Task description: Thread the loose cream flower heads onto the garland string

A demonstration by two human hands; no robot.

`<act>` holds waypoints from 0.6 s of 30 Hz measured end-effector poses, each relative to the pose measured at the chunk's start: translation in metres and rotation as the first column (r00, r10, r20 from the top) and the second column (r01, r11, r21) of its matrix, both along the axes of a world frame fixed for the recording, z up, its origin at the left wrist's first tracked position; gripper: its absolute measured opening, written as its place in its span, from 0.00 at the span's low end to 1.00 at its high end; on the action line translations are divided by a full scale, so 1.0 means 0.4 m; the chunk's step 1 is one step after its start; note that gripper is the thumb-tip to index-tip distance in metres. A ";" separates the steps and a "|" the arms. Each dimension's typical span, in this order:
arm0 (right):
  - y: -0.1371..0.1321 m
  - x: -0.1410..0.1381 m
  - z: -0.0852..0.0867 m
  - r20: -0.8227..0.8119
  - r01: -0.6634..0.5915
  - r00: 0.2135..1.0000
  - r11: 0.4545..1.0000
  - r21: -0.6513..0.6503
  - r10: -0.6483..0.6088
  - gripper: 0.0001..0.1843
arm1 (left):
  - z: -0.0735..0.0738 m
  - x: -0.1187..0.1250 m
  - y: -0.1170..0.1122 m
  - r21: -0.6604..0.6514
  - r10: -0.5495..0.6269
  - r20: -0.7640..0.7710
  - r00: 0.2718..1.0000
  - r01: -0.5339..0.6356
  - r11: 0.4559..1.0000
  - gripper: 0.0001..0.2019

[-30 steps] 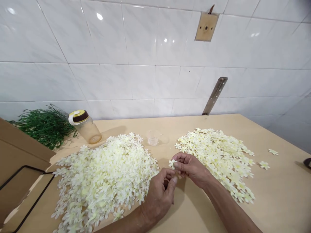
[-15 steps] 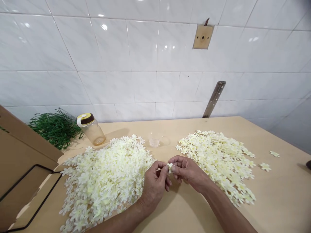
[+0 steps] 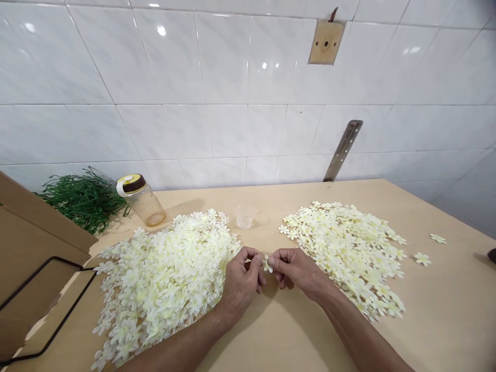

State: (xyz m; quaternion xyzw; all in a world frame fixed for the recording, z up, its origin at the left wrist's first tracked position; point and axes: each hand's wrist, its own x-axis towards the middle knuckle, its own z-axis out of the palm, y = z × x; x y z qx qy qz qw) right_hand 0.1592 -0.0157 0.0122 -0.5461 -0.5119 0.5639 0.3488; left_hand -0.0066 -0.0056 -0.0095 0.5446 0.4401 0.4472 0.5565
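A small cream-white artificial flower [image 3: 267,265] is held up between my hands, a little above the table. My right hand [image 3: 297,271] pinches its right side with thumb and index finger. From the other side, my left hand [image 3: 241,276] is closed in a pinch at the flower's left edge; its fingertips hide the exact contact. A large heap of loose white flowers [image 3: 174,279] lies beside my left forearm. To the right spreads a flatter pile of yellowish-white flowers [image 3: 344,243], partly behind my right wrist.
A small clear cup [image 3: 244,217] stands beyond my hands. Behind the left heap are a brown-lidded bottle [image 3: 149,206] and green artificial stems [image 3: 81,199]. A cardboard box [image 3: 34,258] and black wire frame [image 3: 58,325] border the left. Two single flowers [image 3: 421,259] lie far right.
The view has tilted slightly downward. My fingertips have drawn a little apart, and more of the flower shows between them. Both piles look the same.
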 end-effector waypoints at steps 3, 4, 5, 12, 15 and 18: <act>0.002 -0.002 -0.006 0.011 0.025 1.000 0.999 0.036 -0.025 0.24 | 0.003 0.001 0.000 -0.008 0.018 0.049 0.999 -0.018 1.000 0.16; 0.002 -0.002 -0.009 0.011 0.031 0.999 0.998 0.047 -0.031 0.24 | 0.004 0.002 -0.001 -0.010 0.023 0.057 0.998 -0.022 1.000 0.16; 0.003 -0.002 -0.011 0.004 0.035 0.999 0.998 0.055 -0.035 0.24 | 0.004 0.002 -0.002 -0.012 0.025 0.063 0.998 -0.024 1.000 0.16; 0.006 -0.013 -0.008 -0.132 0.120 0.985 0.992 0.041 -0.114 0.25 | 0.001 0.002 -0.002 -0.033 0.026 0.101 0.995 -0.023 0.999 0.16; 0.007 -0.019 -0.005 -0.218 0.159 0.964 0.987 0.016 -0.152 0.24 | -0.001 0.002 0.000 -0.032 0.022 0.099 0.995 -0.019 0.999 0.17; 0.005 -0.022 -0.002 -0.278 0.171 0.948 0.985 0.029 -0.156 0.23 | 0.001 0.003 0.000 -0.033 0.022 0.095 0.995 -0.019 0.999 0.17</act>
